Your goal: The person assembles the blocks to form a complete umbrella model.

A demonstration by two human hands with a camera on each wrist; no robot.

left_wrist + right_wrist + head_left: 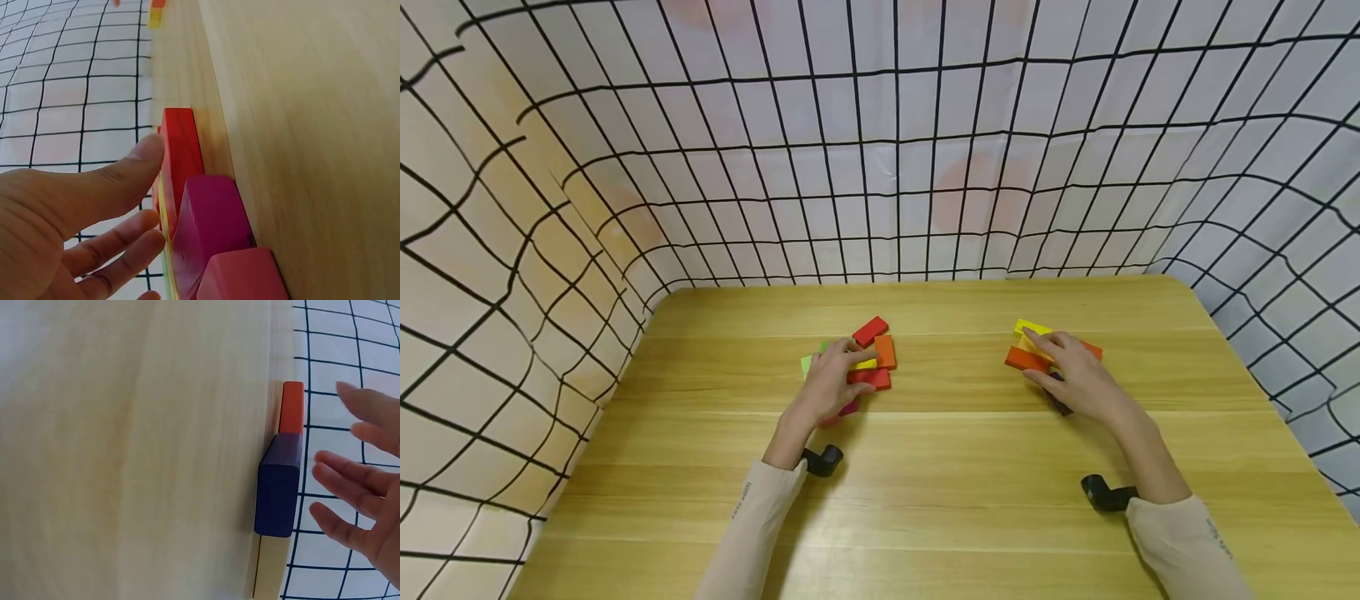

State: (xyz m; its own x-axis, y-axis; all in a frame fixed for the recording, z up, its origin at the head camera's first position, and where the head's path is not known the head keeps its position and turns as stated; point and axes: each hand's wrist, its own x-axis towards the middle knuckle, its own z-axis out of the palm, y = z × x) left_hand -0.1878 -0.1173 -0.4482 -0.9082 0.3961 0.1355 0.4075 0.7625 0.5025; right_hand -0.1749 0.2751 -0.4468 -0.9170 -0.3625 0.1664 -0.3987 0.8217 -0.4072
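Observation:
My left hand [830, 385] is over a flat group of coloured wooden blocks, its fingers loosely spread. In the left wrist view its thumb is beside a red block [182, 140]; whether they touch I cannot tell. Near it lie a purple block [212, 215], a pink block [244, 278], an orange block [885, 352] and another red block [871, 331]. At the right, my right hand [1081, 379] hovers over a second group with spread fingers and nothing held. Under and around it are a yellow block [1032, 327], an orange-red block [1027, 360] and a dark purple block [277, 494].
Both groups lie on a wood-grain table [955, 483], with bare wood between them. A white wall covering with a black grid [917, 167] rises behind and at both sides. Black wrist mounts [823, 461] stick out beside both wrists.

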